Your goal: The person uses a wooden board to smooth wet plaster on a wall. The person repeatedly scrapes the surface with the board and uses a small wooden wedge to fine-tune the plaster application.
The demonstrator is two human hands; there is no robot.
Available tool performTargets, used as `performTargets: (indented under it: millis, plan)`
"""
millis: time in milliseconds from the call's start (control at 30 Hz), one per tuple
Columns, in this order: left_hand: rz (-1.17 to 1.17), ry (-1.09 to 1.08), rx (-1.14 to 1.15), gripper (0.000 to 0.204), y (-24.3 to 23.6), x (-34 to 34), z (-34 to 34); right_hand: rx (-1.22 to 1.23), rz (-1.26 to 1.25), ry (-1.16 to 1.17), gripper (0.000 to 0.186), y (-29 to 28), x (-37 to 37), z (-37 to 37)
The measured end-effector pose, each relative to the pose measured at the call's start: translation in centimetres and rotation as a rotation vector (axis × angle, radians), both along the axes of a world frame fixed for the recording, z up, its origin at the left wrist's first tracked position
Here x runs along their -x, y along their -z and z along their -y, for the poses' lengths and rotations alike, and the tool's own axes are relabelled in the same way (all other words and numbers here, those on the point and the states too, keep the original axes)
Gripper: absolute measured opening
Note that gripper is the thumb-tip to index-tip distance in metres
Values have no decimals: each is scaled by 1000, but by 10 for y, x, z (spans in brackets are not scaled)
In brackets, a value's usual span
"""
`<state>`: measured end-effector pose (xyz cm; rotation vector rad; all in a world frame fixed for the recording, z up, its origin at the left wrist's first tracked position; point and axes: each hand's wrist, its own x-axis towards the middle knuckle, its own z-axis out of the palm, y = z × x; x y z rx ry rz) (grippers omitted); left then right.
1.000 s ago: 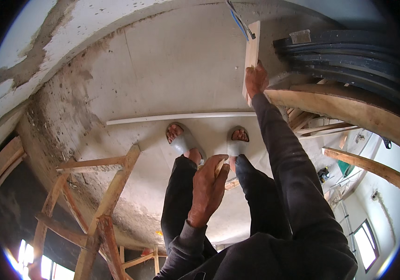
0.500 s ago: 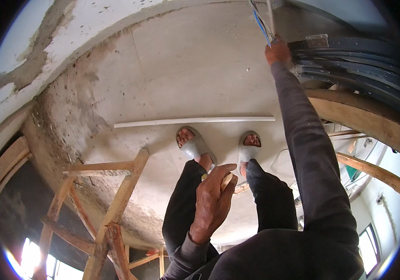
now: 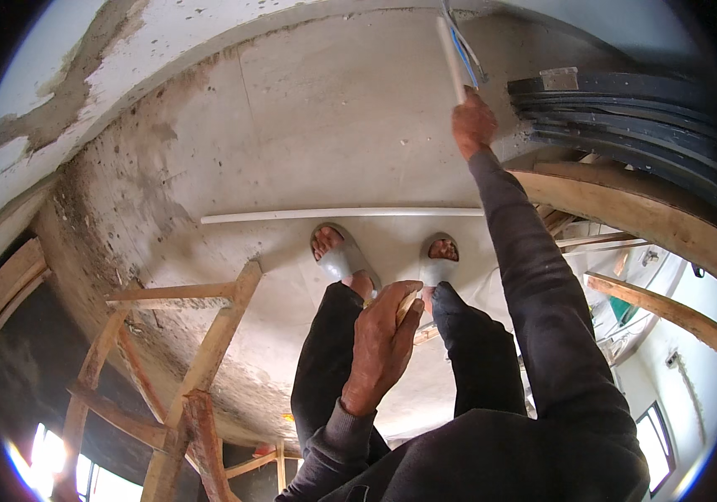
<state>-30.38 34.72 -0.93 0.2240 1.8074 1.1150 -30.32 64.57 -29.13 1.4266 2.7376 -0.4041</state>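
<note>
My right hand, arm stretched far forward, is closed around the lower end of a pale, slim rod. Blue and grey wires run close beside the rod; whether my fingers also touch them I cannot tell. Nearer my body, my left hand is closed on a small tan piece. Its kind is mostly hidden by the fingers. A long white strip lies across the floor in front of my sandalled feet.
Dark, curved-looking lengths of pipe or trim are stacked at the far right, above a wooden board. On the left stands a rough wooden trestle. Further timber lies at the right. A stained wall bounds the far left.
My right hand has moved left and slightly nearer, with the rod now tilted left, apart from most of the wires. The left hand's fingers have shifted around the tan piece.
</note>
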Motion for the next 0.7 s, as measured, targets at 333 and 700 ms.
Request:
performTargets:
  millis: [333,700]
  plan:
    - [37,-11,55,19,3,-1,-3,-16,-129,-104,37,19,37,129]
    - [112,-80,109,18,2,-11,5,153,-246,-71,44,-12,-55,93]
